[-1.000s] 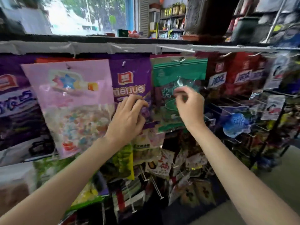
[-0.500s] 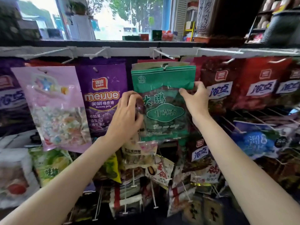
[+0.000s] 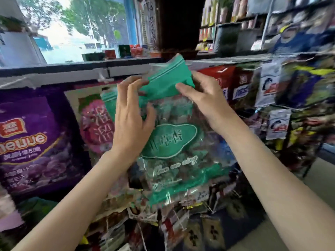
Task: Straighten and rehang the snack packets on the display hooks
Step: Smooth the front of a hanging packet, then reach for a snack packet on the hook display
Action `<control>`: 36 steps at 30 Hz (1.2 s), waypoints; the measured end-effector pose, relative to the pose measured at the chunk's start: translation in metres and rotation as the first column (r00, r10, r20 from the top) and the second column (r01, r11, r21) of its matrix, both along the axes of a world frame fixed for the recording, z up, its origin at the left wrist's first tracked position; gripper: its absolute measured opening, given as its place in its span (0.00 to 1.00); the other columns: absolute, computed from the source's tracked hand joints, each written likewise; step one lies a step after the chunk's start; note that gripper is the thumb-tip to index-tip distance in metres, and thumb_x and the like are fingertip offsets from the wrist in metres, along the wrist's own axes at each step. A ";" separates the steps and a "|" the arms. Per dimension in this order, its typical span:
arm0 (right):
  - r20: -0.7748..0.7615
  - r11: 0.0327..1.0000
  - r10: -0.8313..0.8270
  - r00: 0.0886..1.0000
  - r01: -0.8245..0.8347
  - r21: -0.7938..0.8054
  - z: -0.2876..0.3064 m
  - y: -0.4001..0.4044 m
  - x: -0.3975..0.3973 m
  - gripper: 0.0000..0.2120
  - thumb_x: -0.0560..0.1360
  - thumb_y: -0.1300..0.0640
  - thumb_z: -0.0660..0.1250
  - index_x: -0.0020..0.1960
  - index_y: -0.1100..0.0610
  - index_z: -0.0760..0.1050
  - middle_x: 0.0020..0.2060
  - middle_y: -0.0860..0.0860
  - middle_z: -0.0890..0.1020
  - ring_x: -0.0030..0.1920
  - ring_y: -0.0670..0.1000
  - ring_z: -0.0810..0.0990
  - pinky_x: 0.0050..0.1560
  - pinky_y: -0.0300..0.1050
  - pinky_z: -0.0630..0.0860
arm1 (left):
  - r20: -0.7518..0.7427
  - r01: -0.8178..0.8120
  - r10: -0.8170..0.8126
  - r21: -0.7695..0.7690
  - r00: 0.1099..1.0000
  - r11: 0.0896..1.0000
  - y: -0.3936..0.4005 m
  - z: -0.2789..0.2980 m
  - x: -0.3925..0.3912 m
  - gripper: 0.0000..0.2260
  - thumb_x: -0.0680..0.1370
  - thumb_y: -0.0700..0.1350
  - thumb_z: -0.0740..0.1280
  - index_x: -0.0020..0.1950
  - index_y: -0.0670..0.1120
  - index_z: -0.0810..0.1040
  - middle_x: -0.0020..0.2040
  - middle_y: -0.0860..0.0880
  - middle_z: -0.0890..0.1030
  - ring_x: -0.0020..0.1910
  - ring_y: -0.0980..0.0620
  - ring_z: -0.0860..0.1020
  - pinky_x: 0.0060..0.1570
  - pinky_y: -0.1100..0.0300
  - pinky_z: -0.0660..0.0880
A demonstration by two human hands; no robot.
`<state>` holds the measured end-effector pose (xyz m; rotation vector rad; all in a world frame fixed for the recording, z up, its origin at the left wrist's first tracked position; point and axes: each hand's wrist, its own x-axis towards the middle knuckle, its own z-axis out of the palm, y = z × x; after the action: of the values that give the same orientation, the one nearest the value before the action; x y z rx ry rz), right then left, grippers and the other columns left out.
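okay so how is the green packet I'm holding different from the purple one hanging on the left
The green packet is tilted and held in both hands, left hand and right hand; the purple packet hangs straight, untouched. The green packet is partly see-through, showing its contents; the purple packet looks opaque. The green packet's header is bent; the purple packet's front lies flat. Both are snack packets bearing printed labels.

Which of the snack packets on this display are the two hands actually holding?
The clear packet with the green top band and green label. The left hand and right hand both grip it near the top, tilted, while the purple packet and red packets hang untouched.
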<state>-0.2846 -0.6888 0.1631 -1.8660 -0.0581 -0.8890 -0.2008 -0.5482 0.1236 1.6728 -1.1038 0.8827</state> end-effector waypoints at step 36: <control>-0.364 0.842 -0.220 0.905 -0.012 -0.539 -0.034 -0.545 -0.115 0.01 0.72 0.58 0.70 0.44 0.54 0.80 0.38 0.42 0.78 0.41 0.39 0.76 0.42 0.25 0.69 | -0.632 0.445 -0.154 0.332 0.760 0.831 -0.540 -0.006 -0.103 0.02 0.76 0.41 0.67 0.44 0.44 0.78 0.38 0.51 0.81 0.28 0.56 0.81 0.29 0.67 0.75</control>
<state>-0.3998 -1.2335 0.1289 -2.5763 0.0718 -0.5567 -0.3041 -1.0880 0.1180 1.8809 -1.1493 -0.1596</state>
